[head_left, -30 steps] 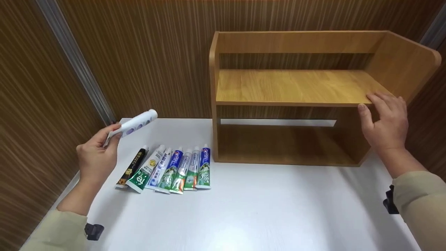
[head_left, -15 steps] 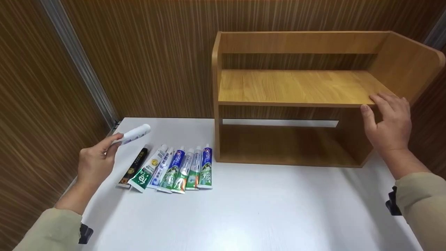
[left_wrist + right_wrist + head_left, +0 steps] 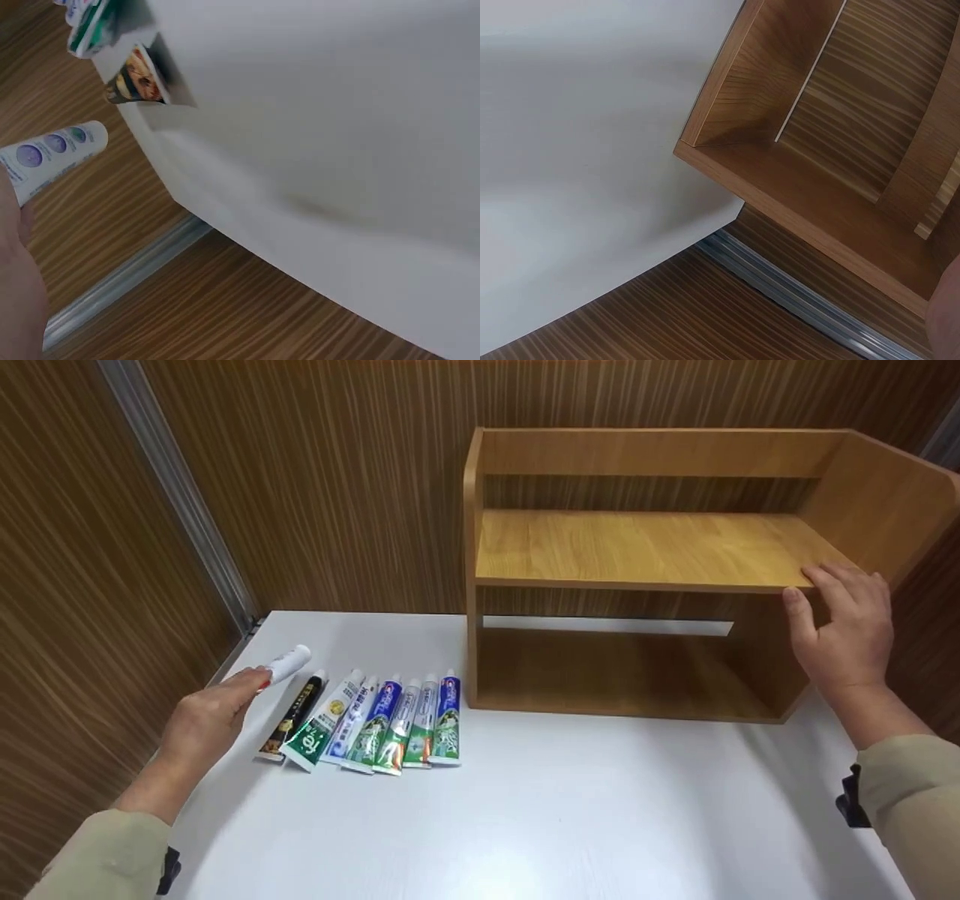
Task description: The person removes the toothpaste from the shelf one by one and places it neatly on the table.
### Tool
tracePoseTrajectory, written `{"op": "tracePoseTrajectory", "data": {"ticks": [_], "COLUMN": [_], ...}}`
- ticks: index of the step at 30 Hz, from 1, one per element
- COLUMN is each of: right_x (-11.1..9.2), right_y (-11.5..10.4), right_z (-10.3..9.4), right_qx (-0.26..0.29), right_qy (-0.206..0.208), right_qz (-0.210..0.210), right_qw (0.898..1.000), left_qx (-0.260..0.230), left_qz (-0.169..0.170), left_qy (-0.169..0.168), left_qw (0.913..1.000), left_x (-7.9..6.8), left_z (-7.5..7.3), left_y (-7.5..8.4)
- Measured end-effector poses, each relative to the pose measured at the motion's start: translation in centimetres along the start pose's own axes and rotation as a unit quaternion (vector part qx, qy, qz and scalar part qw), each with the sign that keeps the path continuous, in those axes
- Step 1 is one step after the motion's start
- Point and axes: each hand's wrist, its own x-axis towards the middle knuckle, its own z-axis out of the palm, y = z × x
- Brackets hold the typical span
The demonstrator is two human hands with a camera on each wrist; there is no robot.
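Note:
In the head view my left hand (image 3: 206, 720) grips a white toothpaste tube (image 3: 289, 663) at its near end, just left of a row of tubes. The left wrist view shows purple and green circles on this held tube (image 3: 56, 154). Beside it lies a black toothpaste tube (image 3: 300, 712), then a white and green tube (image 3: 326, 720) and several blue, white and green tubes (image 3: 379, 724), side by side on the table. My right hand (image 3: 847, 634) rests on the front edge of the wooden shelf's upper board (image 3: 645, 547), fingers on top and thumb at the edge.
The two-level wooden shelf (image 3: 471, 585) stands on the white table (image 3: 525, 810), right of the tubes. A wood-grain panel (image 3: 315, 495) rises behind, and another closes the left side with a metal strip (image 3: 180, 495) at the corner.
My left hand has lowered the white tube toward the table, left of the row, and its back has turned upward. The right hand stays on the shelf. The view has shifted slightly.

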Motion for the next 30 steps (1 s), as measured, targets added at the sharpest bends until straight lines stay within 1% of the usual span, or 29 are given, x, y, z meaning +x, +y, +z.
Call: {"op": "tracePoseTrajectory", "data": {"ticks": [4, 8, 11, 15, 17, 19, 22, 24, 26, 30], "right_x": [0.1, 0.2, 0.1, 0.1, 0.1, 0.2, 0.2, 0.3, 0.4, 0.5], "right_y": [0.1, 0.2, 0.2, 0.2, 0.2, 0.1, 0.0, -0.2, -0.3, -0.4], "right_z": [-0.1, -0.1, -0.1, -0.1, -0.1, -0.1, -0.1, -0.2, -0.2, -0.3], "right_qx": [0.004, 0.011, 0.015, 0.015, 0.013, 0.012, 0.01, 0.009, 0.008, -0.003], "right_qy": [0.01, 0.018, 0.023, 0.025, 0.023, 0.02, 0.016, 0.013, 0.01, 0.006], "right_qz": [-0.007, -0.02, -0.026, -0.025, -0.024, -0.023, -0.019, -0.017, -0.015, -0.012], "right_qw": [1.0, 1.0, 0.999, 0.999, 0.999, 0.999, 1.0, 1.0, 1.0, 1.0], "left_qx": [0.042, 0.043, 0.053, 0.079, 0.083, 0.083, 0.069, 0.059, 0.054, 0.042], "left_qz": [0.049, 0.073, 0.085, 0.088, 0.088, 0.09, 0.092, 0.087, 0.08, 0.067], "left_qy": [-0.025, -0.027, -0.029, -0.045, -0.048, -0.043, -0.028, -0.026, -0.034, -0.065], "left_qw": [0.9976, 0.996, 0.9945, 0.992, 0.9915, 0.9915, 0.993, 0.9941, 0.9948, 0.9947], "left_x": [-0.5, -1.1, -1.5, -2.2, -2.5, -2.9, -3.3, -3.6, -3.9, -4.4], "left_z": [0.3, 0.5, 0.7, 0.9, 1.0, 1.2, 1.4, 1.5, 1.5, 1.5], "left_y": [-0.4, -1.0, -1.4, -1.8, -1.9, -2.1, -2.4, -2.4, -2.3, -2.0]}}
